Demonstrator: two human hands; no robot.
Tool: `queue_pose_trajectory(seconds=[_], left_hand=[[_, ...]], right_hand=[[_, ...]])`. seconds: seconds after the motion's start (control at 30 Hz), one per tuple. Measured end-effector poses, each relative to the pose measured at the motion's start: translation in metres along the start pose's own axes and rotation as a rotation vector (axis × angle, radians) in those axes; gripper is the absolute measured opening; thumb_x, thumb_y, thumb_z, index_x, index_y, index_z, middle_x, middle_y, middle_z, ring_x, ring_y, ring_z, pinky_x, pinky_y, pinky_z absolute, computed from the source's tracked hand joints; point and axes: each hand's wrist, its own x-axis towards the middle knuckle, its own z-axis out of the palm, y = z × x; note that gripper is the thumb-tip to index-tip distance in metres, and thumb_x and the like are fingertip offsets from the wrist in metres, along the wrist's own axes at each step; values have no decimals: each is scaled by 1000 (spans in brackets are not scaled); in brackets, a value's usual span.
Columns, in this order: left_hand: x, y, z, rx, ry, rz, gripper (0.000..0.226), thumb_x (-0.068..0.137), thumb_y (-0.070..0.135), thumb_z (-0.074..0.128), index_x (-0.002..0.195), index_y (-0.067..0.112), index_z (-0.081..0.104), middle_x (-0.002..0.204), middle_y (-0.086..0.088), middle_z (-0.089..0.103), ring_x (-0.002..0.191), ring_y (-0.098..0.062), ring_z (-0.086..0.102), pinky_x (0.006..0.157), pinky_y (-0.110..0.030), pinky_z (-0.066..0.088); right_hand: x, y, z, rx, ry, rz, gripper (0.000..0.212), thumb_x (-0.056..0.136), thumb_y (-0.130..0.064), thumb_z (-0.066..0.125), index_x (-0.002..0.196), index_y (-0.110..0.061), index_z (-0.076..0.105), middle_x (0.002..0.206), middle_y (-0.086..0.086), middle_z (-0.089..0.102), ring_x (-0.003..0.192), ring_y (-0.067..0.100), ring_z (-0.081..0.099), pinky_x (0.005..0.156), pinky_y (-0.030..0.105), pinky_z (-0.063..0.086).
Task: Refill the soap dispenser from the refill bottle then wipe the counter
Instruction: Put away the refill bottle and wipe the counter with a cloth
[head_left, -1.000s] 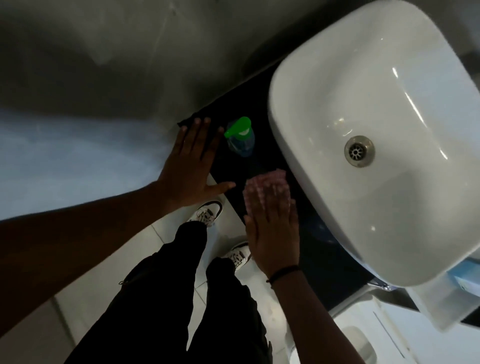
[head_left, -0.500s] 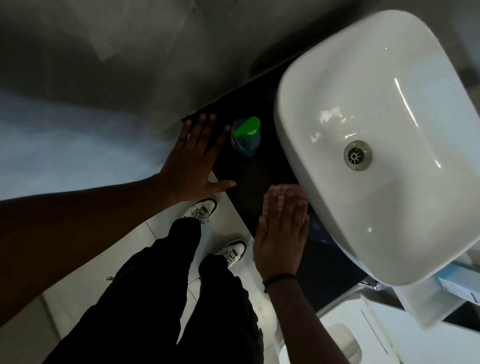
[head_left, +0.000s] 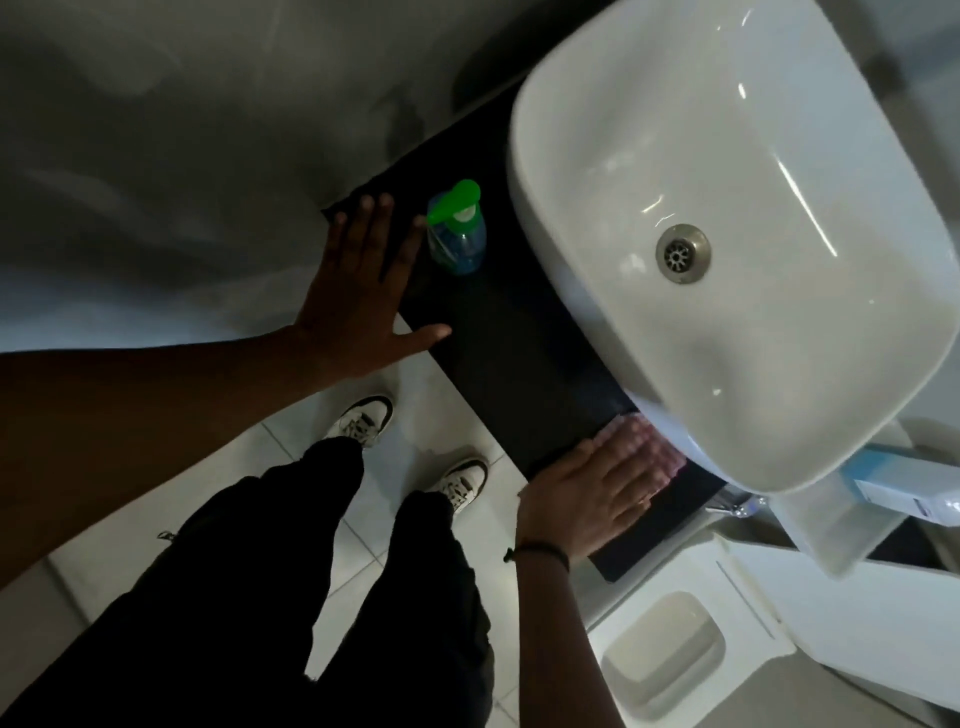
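Observation:
A clear blue soap dispenser (head_left: 457, 234) with a green pump stands upright on the black counter (head_left: 493, 353), just left of the white basin. My left hand (head_left: 358, 296) lies flat on the counter's left end, fingers spread, holding nothing, a little left of the dispenser. My right hand (head_left: 597, 493) presses flat on a pink cloth (head_left: 649, 447) at the counter's front right, under the basin's rim. Most of the cloth is hidden beneath my fingers. No refill bottle is in sight.
The white basin (head_left: 597, 130) overhangs the counter on the right. A white toilet (head_left: 701, 649) stands below it at the lower right. A white box (head_left: 904, 488) lies at the right edge. My legs and shoes stand on the tiled floor (head_left: 395, 499) beside the counter.
My right hand has slid the pink cloth along the counter, from near the dispenser toward the right end under the basin. My left hand has stayed flat on the left end.

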Motion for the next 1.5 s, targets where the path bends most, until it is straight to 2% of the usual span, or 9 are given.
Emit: queue_pose_trajectory(seconds=[0.13,0.33,0.57,0.73,0.8,0.97,1.17,1.37,1.5], left_hand=[[-1,-1,1,-1,13,2,116,93,89,34,170,4,15,173,-36,9,162,-54,6,131,-66,6],[-1,-3,6,-10,23,1,116,93,90,29,170,6,13,174,-34,6,163,-52,4,131,-65,5],[-2,-3,9,-45,64,-3,114,93,88,34,171,7,15,174,-33,11,163,-52,8,132,-64,8],[-2,-6,7,-23,47,21,117,92,92,25,172,7,11,175,-33,8,163,-51,5,132,-59,0],[-2,-7,8,-25,58,32,118,92,92,29,172,7,12,175,-33,8,163,-50,5,132,-60,2],[-3,-5,12,-37,66,20,117,91,90,38,171,9,13,175,-32,8,163,-50,6,132,-64,9],[-2,-5,7,-38,43,17,115,91,88,37,169,5,21,175,-33,8,163,-52,6,131,-61,1],[-1,-1,0,-72,-8,-11,117,89,92,30,170,8,19,176,-31,5,163,-51,3,131,-60,0],[-1,-3,3,-77,-8,-10,117,90,92,30,170,7,21,176,-32,6,163,-50,3,131,-62,2]], right_hand=[[-13,-73,32,27,20,-27,64,106,-56,0,161,-32,-20,171,7,-8,159,31,-5,128,52,4],[-23,-59,29,-217,-216,-795,61,110,-48,11,167,-26,5,174,7,-3,161,29,-3,128,49,4],[-20,-89,29,-48,-44,-124,64,107,-53,4,166,-29,-3,173,6,-7,160,29,-6,128,48,-3],[-34,-104,44,-218,-183,-767,60,110,-48,12,167,-28,8,174,4,-2,161,28,-4,128,50,2],[-30,-70,31,-268,-200,-740,60,110,-49,10,167,-28,7,175,3,-3,161,26,-6,127,51,7],[-21,-90,39,-72,20,-166,62,108,-46,17,166,-29,4,174,5,-1,161,27,-3,126,50,8],[-22,-81,39,-263,-187,-774,59,110,-49,13,166,-33,8,175,3,0,161,27,-6,128,50,2],[-14,-34,5,-59,26,179,64,106,-50,10,166,-28,7,174,7,8,161,31,3,129,53,7],[-15,-107,32,60,80,215,63,107,-47,15,165,-23,3,172,15,14,159,36,10,126,55,12]])
